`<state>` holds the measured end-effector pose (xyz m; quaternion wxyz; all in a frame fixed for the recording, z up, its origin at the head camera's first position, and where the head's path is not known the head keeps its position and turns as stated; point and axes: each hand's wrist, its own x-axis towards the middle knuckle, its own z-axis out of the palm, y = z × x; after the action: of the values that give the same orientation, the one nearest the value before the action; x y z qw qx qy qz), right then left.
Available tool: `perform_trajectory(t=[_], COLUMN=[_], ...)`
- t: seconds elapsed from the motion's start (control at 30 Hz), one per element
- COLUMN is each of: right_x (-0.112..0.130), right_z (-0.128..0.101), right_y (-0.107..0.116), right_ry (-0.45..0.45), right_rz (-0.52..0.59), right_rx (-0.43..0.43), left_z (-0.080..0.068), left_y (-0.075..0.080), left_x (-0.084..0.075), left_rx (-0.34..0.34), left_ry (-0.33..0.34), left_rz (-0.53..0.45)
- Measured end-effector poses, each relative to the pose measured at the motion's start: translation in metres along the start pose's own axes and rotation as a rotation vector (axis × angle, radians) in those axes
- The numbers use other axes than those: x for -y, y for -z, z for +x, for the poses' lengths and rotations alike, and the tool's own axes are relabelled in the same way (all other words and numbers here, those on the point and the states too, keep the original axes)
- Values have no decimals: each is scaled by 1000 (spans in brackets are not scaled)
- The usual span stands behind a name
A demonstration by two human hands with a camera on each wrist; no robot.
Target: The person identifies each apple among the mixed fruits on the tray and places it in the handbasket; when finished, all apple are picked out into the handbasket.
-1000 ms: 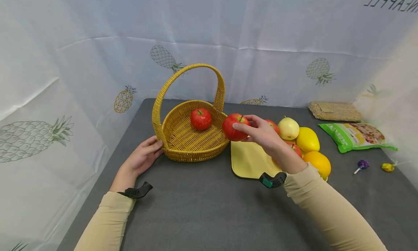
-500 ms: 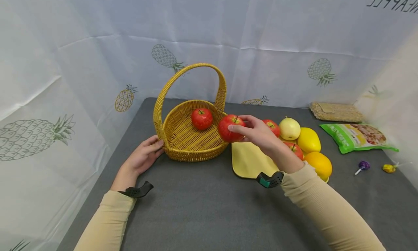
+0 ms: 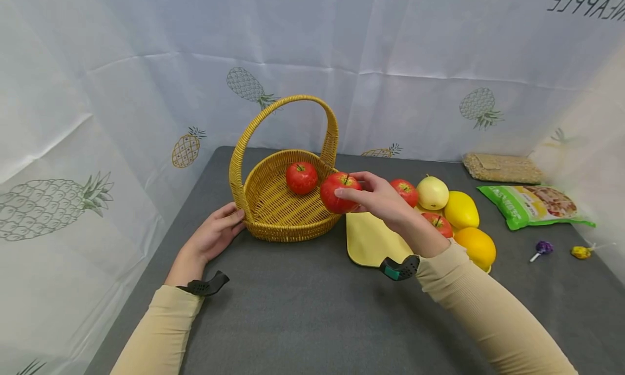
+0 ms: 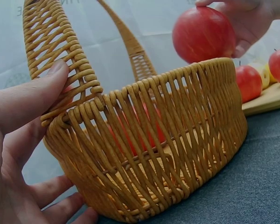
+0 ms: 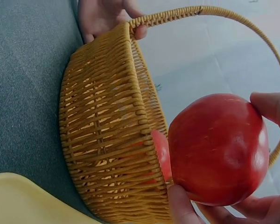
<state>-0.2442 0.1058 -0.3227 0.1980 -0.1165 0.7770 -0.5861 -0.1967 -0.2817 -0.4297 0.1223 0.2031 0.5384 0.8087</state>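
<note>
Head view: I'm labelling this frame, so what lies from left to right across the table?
Left hand → woven yellow wicker basket → red apple held in the right hand → pale yellow-green pear → green snack bag → yellow wrapped candy.

We face white sheeting [image 3: 390, 44] printed with grey-green pineapples, creased and hung on three sides. Before us lies a dark grey table [image 3: 303, 310], evenly lit.
</note>
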Motion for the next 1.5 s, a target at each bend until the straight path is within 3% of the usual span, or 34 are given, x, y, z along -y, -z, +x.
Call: perform_trajectory(t=[1.17, 1.5], right_x=[11, 16], right_z=[18, 22], right_y=[-26, -37], right_ry=[41, 49], right_rz=[-112, -109], right_rx=[69, 145], left_z=[-1, -1], left_y=[1, 0], left_x=[-3, -1], left_rx=[-29, -28], left_ry=[24, 18], left_rz=[12, 3])
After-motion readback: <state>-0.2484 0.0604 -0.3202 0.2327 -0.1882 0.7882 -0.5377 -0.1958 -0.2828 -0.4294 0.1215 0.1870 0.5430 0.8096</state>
